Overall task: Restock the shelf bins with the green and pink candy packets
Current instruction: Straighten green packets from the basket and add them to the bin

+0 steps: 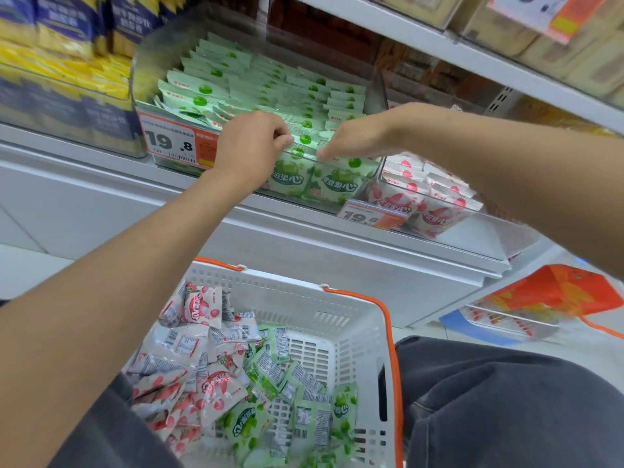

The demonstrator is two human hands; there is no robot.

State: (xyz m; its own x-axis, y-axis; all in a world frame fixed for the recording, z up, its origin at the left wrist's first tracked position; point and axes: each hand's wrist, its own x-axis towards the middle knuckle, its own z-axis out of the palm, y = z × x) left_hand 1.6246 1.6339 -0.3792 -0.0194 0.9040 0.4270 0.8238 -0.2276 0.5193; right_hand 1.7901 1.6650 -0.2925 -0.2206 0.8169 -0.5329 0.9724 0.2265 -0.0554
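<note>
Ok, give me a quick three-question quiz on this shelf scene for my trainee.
1. True or false: the left hand and right hand are both at the green packets.
2. The bin right of those holds: A yellow packets, B pink packets, C blue packets.
3. Fill in: more packets wait below in a white ____.
Key: 1 true; 2 B; 3 basket.
</note>
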